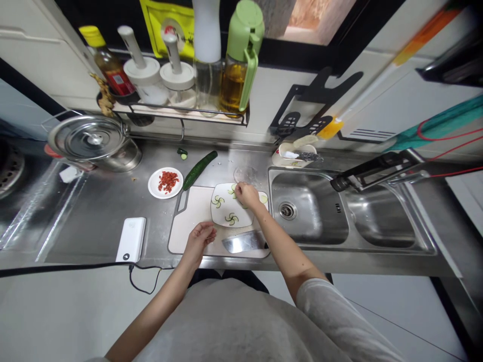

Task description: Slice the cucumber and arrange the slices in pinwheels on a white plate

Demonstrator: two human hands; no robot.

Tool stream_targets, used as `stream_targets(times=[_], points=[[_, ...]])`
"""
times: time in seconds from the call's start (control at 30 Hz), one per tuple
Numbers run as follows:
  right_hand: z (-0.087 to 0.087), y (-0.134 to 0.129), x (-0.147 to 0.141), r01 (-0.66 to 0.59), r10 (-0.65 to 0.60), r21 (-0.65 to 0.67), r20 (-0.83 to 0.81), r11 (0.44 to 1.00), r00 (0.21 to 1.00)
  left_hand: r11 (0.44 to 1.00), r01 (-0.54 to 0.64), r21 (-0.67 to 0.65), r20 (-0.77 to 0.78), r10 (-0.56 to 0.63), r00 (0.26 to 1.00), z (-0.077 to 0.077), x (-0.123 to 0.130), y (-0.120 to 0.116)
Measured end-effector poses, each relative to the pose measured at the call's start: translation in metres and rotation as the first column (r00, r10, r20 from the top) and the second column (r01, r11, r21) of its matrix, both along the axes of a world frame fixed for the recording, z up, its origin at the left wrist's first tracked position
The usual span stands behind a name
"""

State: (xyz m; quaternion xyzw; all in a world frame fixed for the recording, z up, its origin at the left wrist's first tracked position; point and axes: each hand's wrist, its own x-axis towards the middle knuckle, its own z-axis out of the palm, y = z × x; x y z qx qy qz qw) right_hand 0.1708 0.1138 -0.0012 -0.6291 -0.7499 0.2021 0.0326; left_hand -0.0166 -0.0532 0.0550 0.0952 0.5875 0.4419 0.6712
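A white square plate (223,215) rests on the light cutting board (188,216). Thin curved cucumber slices (231,219) lie on it in several pinwheel shapes. My right hand (247,195) is over the plate's upper right part, fingers pinched together at the slices there; what they hold is hidden. To the lower left, my left hand (199,241) hovers over the board's left part, fingers loosely bent and apart, holding nothing visible. A kitchen knife (241,242) lies on the board below the plate, its handle partly behind my right forearm. Some pale cucumber pieces (263,198) sit at the plate's right.
Behind the board lie a whole cucumber (199,170) and a cut cucumber end (183,154). A white dish (153,189) of red bits stands left, above a white power bank (131,239) with a cable. The sink (313,221) is right; a lidded pot (121,156) stands far left.
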Motion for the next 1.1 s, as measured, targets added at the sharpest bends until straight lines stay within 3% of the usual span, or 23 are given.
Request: stream_targets(times=[0.57, 0.67, 0.77, 0.87, 0.93, 1.03, 1.1], points=[[0.006, 0.001, 0.016, 0.096, -0.098, -0.024, -0.09, 0.995, 0.991, 1.0, 0.006, 0.026, 0.001, -0.006, 1.0, -0.006, -0.002, -0.005], [0.009, -0.002, 0.022, 0.129, -0.125, 0.01, -0.174, 0.992, 0.977, 0.997, 0.012, 0.075, -0.07, -0.007, 0.998, -0.008, -0.007, -0.001], [0.013, -0.008, 0.028, 0.195, -0.174, 0.053, -0.271, 0.979, 0.947, 0.982, -0.009, 0.188, -0.246, 0.056, 0.968, -0.017, -0.02, 0.013], [0.02, -0.021, 0.028, 0.241, -0.199, 0.072, -0.366, 0.968, 0.909, 0.955, -0.06, 0.292, -0.456, 0.194, 0.868, -0.029, -0.041, 0.037], [0.025, -0.038, 0.023, 0.249, -0.198, 0.063, -0.433, 0.967, 0.879, 0.953, -0.038, 0.3, -0.617, 0.224, 0.755, -0.037, -0.058, 0.052], [0.036, -0.078, 0.006, 0.214, -0.174, 0.015, -0.533, 0.977, 0.828, 0.985, 0.048, 0.164, -0.891, 0.127, 0.437, -0.041, -0.087, 0.069], [0.044, -0.113, -0.009, 0.096, -0.13, -0.09, -0.569, 0.991, 0.812, 0.997, 0.055, 0.053, -0.975, 0.04, 0.22, -0.04, -0.106, 0.077]])
